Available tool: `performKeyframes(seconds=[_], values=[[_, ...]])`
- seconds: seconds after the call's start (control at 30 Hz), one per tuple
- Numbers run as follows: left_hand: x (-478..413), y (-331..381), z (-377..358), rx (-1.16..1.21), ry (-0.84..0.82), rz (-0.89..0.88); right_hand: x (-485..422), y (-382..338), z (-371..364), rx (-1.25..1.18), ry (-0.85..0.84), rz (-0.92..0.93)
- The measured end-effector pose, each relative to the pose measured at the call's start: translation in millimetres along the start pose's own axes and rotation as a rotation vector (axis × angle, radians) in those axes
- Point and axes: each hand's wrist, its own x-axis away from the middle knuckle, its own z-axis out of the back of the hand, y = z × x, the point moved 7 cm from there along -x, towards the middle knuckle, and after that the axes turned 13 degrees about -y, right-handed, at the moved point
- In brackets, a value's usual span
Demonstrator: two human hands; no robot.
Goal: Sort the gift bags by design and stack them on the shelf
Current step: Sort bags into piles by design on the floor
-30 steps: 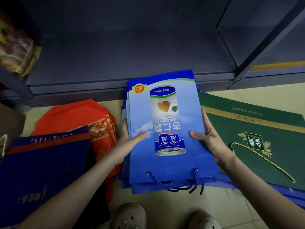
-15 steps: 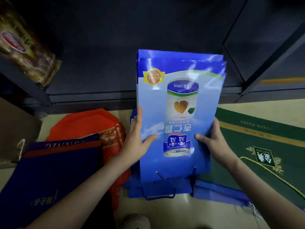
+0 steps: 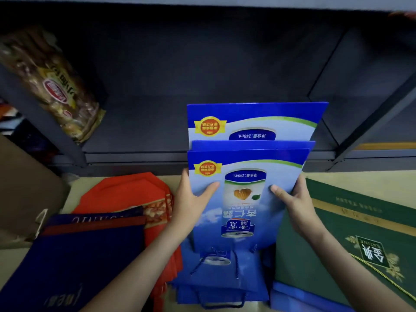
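Shelving of dark grey metal (image 3: 157, 122) fills the upper half of what we see. Its bare board runs wide from a slanted grey post on the left (image 3: 45, 122) to another slanted grey post on the right (image 3: 371, 122). On the beige floor at the right lies a flat dark green paper gift bag with gold print and a gold cord (image 3: 360, 221), just beside our right forearm. At lower left, navy blue gift bags (image 3: 78, 255) lie piled over red paper gift bags (image 3: 126, 194), which reach to just beside our left wrist.

Between these piles we hold glossy blue gift bags printed with a drink can (image 3: 245, 199), raised above a loose heap of matching blue bags on the floor (image 3: 213, 282). Their far edges point at the shelf. The furthest blue bag (image 3: 254, 118) reaches past the front lip and over the board; we cannot tell whether it rests there. A clear packet of golden wrapped snacks (image 3: 51, 86) leans at the shelf's left end, well apart from the blue bags.

Our left hand (image 3: 191, 199) clamps the bags' left edge, thumb on the printed face. Our right hand (image 3: 295, 203) grips the right edge the same way.
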Motion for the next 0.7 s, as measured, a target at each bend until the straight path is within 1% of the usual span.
performKeyframes(seconds=[0.1,0.2,0.3,0.37,0.47,0.53,0.6,0.63,0.7], values=[[0,7,6,0.12,0.035,-0.027,4,3,2,-0.005,-0.029,-0.036],[1,17,10,0.136,0.088,-0.08,10,9,7,0.021,-0.037,-0.112],[2,18,9,0.046,0.07,-0.052,13,10,10,0.063,-0.045,-0.129],[1,19,10,-0.069,0.067,-0.068,12,10,12,0.086,-0.024,-0.118],[0,25,18,-0.261,0.109,-0.111,8,8,11,0.062,-0.003,-0.114],[-2,33,19,-0.261,0.104,-0.153,4,3,8,0.079,-0.058,-0.11],[-1,44,19,-0.166,0.098,-0.192,3,1,6,0.111,-0.119,-0.135],[-1,50,18,-0.163,0.102,-0.244,3,-1,6,0.129,-0.128,-0.141],[1,63,14,-0.265,0.092,-0.376,3,-6,9,0.187,-0.117,-0.147]])
